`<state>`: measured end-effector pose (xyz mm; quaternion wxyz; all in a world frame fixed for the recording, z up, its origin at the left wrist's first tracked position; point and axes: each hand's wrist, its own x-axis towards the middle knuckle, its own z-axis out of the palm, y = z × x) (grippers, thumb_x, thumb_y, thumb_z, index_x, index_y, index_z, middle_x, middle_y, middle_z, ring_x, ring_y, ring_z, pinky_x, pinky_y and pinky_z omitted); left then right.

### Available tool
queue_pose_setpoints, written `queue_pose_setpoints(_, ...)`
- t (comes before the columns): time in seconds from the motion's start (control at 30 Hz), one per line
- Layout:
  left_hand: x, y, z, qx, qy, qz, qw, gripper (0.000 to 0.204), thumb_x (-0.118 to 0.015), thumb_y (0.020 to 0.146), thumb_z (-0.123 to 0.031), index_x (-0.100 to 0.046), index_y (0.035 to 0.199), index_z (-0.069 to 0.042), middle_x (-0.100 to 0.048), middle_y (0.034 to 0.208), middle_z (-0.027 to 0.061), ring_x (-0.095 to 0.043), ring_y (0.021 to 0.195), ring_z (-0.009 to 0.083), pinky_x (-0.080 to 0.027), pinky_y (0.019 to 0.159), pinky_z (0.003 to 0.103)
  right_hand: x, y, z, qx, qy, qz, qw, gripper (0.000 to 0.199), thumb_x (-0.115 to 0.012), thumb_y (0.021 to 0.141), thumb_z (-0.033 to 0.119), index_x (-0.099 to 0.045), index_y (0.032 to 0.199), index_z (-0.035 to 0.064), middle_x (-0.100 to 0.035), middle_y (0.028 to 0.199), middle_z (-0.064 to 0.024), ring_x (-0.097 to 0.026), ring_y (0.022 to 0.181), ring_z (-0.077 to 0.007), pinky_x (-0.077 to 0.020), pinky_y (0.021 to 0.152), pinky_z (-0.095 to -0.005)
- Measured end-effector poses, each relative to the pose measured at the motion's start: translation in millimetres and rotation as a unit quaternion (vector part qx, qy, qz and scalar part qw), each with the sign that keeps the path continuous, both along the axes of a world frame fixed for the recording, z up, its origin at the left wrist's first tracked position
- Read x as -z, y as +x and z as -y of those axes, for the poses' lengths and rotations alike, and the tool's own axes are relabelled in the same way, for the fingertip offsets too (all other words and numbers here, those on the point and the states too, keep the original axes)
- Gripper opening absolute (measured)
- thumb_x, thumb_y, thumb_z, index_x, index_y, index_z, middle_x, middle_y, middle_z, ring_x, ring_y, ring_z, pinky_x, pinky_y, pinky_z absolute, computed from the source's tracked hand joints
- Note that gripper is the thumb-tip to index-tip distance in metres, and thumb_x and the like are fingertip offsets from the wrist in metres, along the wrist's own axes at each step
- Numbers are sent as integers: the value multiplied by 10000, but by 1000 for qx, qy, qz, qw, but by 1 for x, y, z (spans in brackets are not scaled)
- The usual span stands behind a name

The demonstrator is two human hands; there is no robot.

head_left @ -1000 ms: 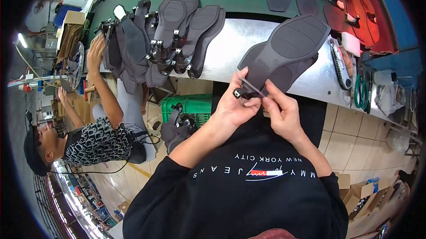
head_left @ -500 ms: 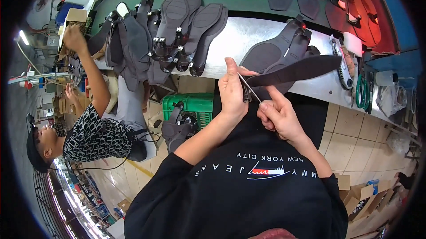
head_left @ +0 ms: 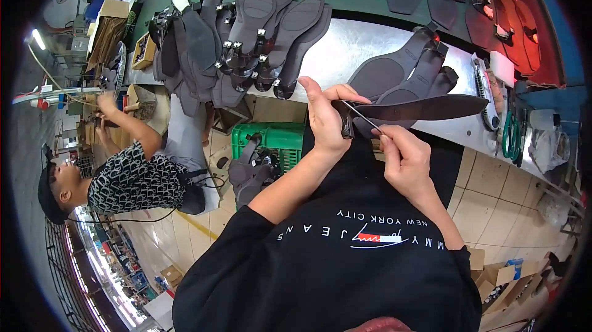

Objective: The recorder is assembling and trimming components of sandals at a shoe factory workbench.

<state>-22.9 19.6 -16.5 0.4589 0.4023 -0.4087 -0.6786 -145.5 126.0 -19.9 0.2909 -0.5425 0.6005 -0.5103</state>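
Observation:
My left hand (head_left: pixel 328 119) is closed round the heel end of a dark grey sandal (head_left: pixel 425 109), thumb pointing up. The sole stretches out to the right, seen nearly edge-on. A glossy black part (head_left: pixel 346 123) of the sandal shows beside my left palm. In a pinch of thumb and forefinger, my right hand (head_left: pixel 407 159) holds a thin metal rod (head_left: pixel 364 116). The rod slants up and left across the sandal's heel end, its far tip close to my left fingers. Whether the tip touches the sandal, I cannot tell.
Several more grey sandals (head_left: pixel 382 73) lie on the metal bench beyond my hands, with a larger pile (head_left: pixel 256 8) to the left. At right are a utility knife (head_left: pixel 487 98) and green-handled scissors (head_left: pixel 510 135). A green crate (head_left: pixel 268 133) stands below; a co-worker (head_left: pixel 135 175) sits left.
My right hand has turned and now pinches the rod with its forefinger alongside the thumb. The sandal's toe end has dipped a little. The co-worker's raised arm has come down.

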Motion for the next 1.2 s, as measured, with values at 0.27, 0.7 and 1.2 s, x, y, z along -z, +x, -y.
queue_pose_setpoints(0.27,1,1,8,48,109,-92,989,850,-261,894,-782,-595,606,-55,-545,631,39,-501,618,116,-372,512,237,-5,4,-6,-93,-75,-55,991,126,-630,782,-43,-625,893,16,-640,781,-121,-633,639,-272,-500,567,-330)
queue_pose_setpoints(0.7,3,-16,5,43,326,-233,915,567,-523,847,-693,-492,691,-149,-450,613,-6,-500,601,180,-446,654,353,-8,6,1,30,-29,-89,995,65,-612,851,-15,-577,888,25,-579,704,-126,-592,591,-318,-458,522,-372)
queue_pose_setpoints(1.2,3,-18,32,24,307,-116,944,648,-387,898,-725,-579,875,-106,-520,624,18,-532,554,187,-482,598,358,-8,9,-3,5,-16,31,999,131,-602,866,-5,-628,988,35,-621,737,-76,-608,581,-168,-463,529,-279)
